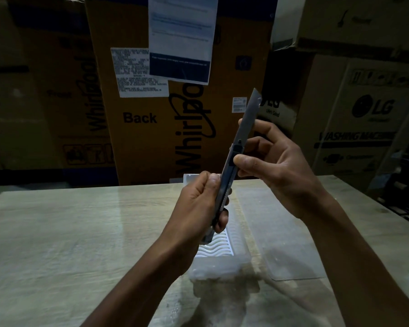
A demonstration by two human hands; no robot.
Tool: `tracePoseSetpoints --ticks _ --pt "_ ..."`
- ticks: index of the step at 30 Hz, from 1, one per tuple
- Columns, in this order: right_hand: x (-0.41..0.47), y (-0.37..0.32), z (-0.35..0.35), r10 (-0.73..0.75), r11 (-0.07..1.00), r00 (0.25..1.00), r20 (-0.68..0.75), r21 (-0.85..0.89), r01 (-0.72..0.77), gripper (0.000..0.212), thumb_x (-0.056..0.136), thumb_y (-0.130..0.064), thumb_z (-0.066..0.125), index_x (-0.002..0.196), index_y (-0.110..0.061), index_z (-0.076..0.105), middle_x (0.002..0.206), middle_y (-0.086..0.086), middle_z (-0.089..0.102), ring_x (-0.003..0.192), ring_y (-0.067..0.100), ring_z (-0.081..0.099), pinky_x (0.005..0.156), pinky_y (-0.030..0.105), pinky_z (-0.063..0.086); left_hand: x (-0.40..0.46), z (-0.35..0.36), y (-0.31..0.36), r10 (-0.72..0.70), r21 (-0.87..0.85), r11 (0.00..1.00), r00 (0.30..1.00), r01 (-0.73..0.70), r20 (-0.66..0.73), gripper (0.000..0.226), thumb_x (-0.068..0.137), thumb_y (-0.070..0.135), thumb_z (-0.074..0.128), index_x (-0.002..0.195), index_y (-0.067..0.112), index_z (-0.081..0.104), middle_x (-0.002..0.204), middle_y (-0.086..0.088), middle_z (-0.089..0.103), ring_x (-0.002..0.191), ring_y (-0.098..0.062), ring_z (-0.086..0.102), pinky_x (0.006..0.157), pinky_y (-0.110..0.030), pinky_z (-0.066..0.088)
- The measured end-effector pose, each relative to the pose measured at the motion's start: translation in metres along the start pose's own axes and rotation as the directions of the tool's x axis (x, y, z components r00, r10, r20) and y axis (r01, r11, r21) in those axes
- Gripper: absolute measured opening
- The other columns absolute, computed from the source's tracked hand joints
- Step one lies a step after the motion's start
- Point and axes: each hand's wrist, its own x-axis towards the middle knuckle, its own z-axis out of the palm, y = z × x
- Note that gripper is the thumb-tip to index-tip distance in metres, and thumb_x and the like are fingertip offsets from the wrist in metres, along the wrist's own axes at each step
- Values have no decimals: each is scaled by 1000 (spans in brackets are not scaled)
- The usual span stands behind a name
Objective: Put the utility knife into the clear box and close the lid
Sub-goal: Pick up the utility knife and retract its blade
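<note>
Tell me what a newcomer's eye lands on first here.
The utility knife, blade out and pointing up, held mid-frame between the left hand and right hand. Below it the open clear box sits on the table, its lid flat to the right.

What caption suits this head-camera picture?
Both hands hold the utility knife, blade out, above the open clear box; lid lies beside.

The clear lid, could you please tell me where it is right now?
In the head view, the clear lid lies flat on the table, right of the open clear box.
</note>
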Motion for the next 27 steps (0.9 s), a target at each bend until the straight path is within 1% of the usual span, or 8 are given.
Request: tracePoseSetpoints --ticks 4,9,11,15,17,23,25,27 --pt "0 -1 -1 -4 1000 1000 -2 -8 4 59 78 -23 73 131 -29 51 105 7 69 104 24 72 85 37 61 -1 1 0 5 -3 1000 1000 -5 7 31 103 36 41 91 14 59 73 0 53 51 -15 50 48 -28 42" --pt "0 0 -1 -15 1000 1000 10 -18 15 57 82 -20 74 133 -29 51 105 6 69 105 27 71 90 47 60 -2 1 2 4 12 1000 1000 -5 15 34 103 37 40 99 9 58 73 2 54 54 -14 51 52 -30 42" --pt "0 0 -1 -13 1000 1000 12 -12 13 58 81 -21 74 134 -29 51 104 6 69 105 27 71 90 47 60 -3 0 3 2 8 1000 1000 -2 16 34 104 36 39 100 8 58 73 1 54 54 -14 51 53 -31 42" --pt "0 1 1 -9 1000 1000 18 -17 9 61 82 -20 77 136 -28 50 105 6 69 106 26 71 90 44 60 -3 0 4 7 0 1000 1000 -7 20 33 104 37 39 92 13 59 78 -4 52 56 -15 51 53 -30 44" --pt "0 1 2 -6 1000 1000 22 -24 7 60 82 -19 76 136 -29 50 106 6 69 107 25 70 90 44 60 -3 0 5 8 -3 1000 1000 -7 19 33 104 37 39 91 14 59 79 -5 53 56 -14 52 53 -29 44" --pt "1 3 6 6 999 999 54 -44 -3 62 80 -20 75 137 -28 50 104 4 70 106 26 70 87 46 61 -3 -3 7 7 -5 1000 1000 -7 19 37 105 37 36 98 13 63 76 -2 53 58 -13 53 54 -27 45" --pt "0 2 7 13 999 997 78 -40 -10 64 81 -17 76 138 -25 49 104 5 69 104 26 70 84 43 61 -3 -4 8 10 -18 1000 1000 -9 12 37 105 36 37 98 13 64 75 -1 52 58 -13 53 54 -27 45" --pt "0 2 8 27 999 994 103 -35 -23 65 82 -16 77 140 -22 48 105 7 68 103 25 71 83 37 60 -3 -3 10 8 -32 999 1000 -8 3 35 105 35 37 94 15 64 76 -3 52 57 -14 52 55 -29 44"
